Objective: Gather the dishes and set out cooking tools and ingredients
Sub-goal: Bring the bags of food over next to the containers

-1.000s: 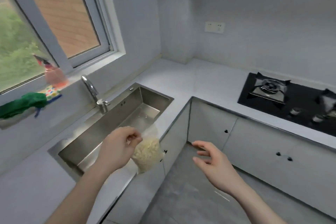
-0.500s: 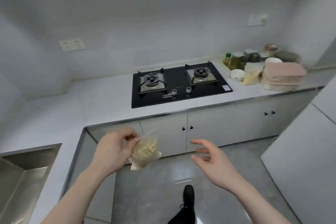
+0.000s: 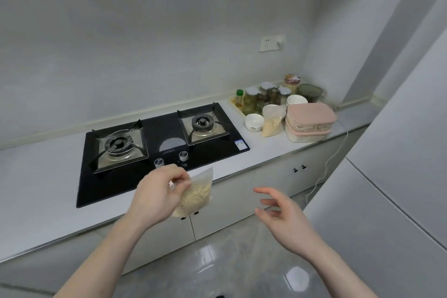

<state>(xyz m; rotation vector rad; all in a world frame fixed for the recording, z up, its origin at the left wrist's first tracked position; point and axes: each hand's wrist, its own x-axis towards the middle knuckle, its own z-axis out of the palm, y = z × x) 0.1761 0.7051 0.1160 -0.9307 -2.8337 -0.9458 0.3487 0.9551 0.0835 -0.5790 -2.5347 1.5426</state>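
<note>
My left hand (image 3: 159, 195) pinches the top of a small clear bag of pale grains (image 3: 196, 197), which hangs in front of the counter's front edge, just below the black two-burner gas stove (image 3: 154, 150). To the right of the bag, my right hand (image 3: 285, 219) is held open with its fingers spread and nothing in it. On the counter to the right of the stove stand a small white bowl (image 3: 254, 122), another bag of yellowish grains (image 3: 272, 121), stacked pink-lidded containers (image 3: 309, 122) and several jars (image 3: 266, 97).
The white counter (image 3: 43, 181) runs left of the stove. White cabinet doors (image 3: 227, 203) with dark knobs sit below the counter. A white appliance surface (image 3: 391, 189) fills the right side. A white cable (image 3: 326, 172) hangs off the counter's right end. The floor is glossy grey tile.
The view has swung from the sink and window corner rightwards to the stove and the ingredient cluster. My left hand kept hold of the bag, now close to the stove's front; my right hand stayed open.
</note>
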